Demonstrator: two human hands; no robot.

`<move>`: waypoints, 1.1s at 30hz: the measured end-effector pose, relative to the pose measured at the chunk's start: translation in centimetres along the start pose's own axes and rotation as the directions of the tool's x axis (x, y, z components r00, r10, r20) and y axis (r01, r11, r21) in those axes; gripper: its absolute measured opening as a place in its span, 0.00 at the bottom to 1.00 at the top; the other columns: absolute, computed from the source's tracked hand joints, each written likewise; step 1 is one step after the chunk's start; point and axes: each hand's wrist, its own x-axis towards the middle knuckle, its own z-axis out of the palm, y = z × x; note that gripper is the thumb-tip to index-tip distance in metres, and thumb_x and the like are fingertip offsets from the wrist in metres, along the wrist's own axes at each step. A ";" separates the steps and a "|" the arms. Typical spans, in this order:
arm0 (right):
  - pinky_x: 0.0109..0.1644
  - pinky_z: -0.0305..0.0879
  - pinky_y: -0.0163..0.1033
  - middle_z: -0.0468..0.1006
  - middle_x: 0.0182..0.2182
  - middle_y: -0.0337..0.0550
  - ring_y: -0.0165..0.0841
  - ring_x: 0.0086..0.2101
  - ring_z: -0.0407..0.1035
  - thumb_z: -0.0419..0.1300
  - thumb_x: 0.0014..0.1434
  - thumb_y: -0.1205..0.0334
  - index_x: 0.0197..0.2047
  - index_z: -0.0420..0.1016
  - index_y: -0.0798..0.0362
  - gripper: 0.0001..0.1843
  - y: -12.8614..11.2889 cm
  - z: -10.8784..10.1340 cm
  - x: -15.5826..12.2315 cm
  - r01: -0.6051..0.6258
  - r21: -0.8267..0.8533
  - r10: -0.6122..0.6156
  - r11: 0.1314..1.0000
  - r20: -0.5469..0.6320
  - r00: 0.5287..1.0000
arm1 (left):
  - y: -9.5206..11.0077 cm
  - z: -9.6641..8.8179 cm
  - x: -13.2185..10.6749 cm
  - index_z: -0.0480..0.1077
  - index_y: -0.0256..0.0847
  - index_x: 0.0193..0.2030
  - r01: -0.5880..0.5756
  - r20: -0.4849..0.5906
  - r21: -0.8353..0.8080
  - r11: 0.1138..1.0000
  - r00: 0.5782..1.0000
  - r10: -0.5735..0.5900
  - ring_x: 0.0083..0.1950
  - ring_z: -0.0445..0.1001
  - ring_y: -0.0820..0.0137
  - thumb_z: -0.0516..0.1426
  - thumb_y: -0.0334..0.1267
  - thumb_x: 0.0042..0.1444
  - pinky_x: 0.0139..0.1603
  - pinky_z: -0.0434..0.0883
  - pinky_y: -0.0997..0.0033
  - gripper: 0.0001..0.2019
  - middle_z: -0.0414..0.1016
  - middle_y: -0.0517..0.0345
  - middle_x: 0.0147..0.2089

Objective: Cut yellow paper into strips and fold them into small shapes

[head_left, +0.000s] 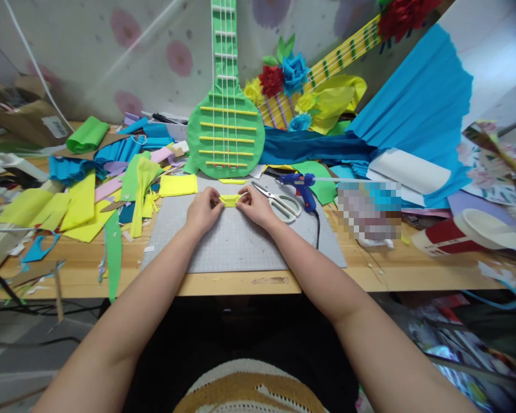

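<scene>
A small strip of yellow crepe paper (229, 200) is stretched between my two hands, just above the grey cutting mat (236, 246). My left hand (204, 211) pinches its left end, and my right hand (256, 207) pinches the right end. Close beside my right hand lie scissors with pale handles (284, 206), partly hidden by it. A folded yellow paper piece (178, 184) rests on the mat to the left of my left hand. Behind both hands stands a green paper-covered instrument (226, 135) with white strings and yellow bars.
A blue glue gun (303, 188) with a black cord lies right of the scissors. Paper scraps (79, 198) cover the table's left side. A red-and-white cup (464, 232) lies on its side at right, near blue crepe paper (417, 109). A yellow flowered instrument (344, 54) leans behind.
</scene>
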 end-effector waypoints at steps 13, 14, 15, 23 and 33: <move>0.39 0.62 0.39 0.76 0.35 0.43 0.36 0.35 0.70 0.51 0.55 0.63 0.52 0.59 0.53 0.20 -1.4 0.9 -0.5 -0.018 -0.278 -0.008 0.960 -0.091 0.996 | 1.4 0.5 0.4 0.59 0.45 0.42 0.081 -0.032 0.093 0.992 0.996 -0.078 0.43 0.71 0.64 0.55 0.37 0.49 0.38 0.64 0.66 0.13 0.74 0.60 0.32; 0.39 0.62 0.40 0.76 0.36 0.44 0.37 0.36 0.70 0.50 0.55 0.64 0.52 0.59 0.53 0.20 -1.6 0.9 -0.5 -0.014 -0.305 -0.013 0.952 -0.087 0.996 | 1.4 0.4 0.4 0.59 0.45 0.42 0.067 -0.035 0.114 0.991 0.997 -0.063 0.44 0.70 0.63 0.55 0.36 0.49 0.38 0.64 0.65 0.13 0.74 0.59 0.32; 0.39 0.62 0.40 0.76 0.37 0.45 0.37 0.36 0.70 0.50 0.56 0.64 0.53 0.59 0.54 0.20 -1.7 1.0 -0.6 -0.011 -0.330 -0.017 0.944 -0.082 0.997 | 1.5 0.4 0.4 0.59 0.44 0.42 0.051 -0.039 0.134 0.990 0.998 -0.047 0.45 0.69 0.62 0.55 0.36 0.49 0.39 0.64 0.65 0.13 0.74 0.58 0.32; 0.39 0.62 0.40 0.75 0.41 0.48 0.38 0.39 0.70 0.48 0.57 0.65 0.52 0.60 0.54 0.18 -2.1 1.0 -0.7 0.001 -0.423 -0.026 0.906 -0.053 0.998 | 1.4 0.5 0.4 0.62 0.45 0.39 0.034 -0.038 0.172 0.985 0.999 -0.027 0.45 0.67 0.61 0.56 0.36 0.50 0.39 0.64 0.64 0.10 0.71 0.57 0.31; 0.37 0.61 0.40 0.74 0.41 0.48 0.39 0.39 0.69 0.48 0.58 0.64 0.49 0.60 0.53 0.15 -2.1 1.0 -0.8 0.007 -0.427 -0.026 0.904 -0.038 0.999 | 0.9 0.7 0.6 0.73 0.44 0.35 -0.154 0.026 0.289 0.945 0.988 0.154 0.46 0.62 0.57 0.52 0.35 0.53 0.51 0.61 0.57 0.08 0.64 0.50 0.34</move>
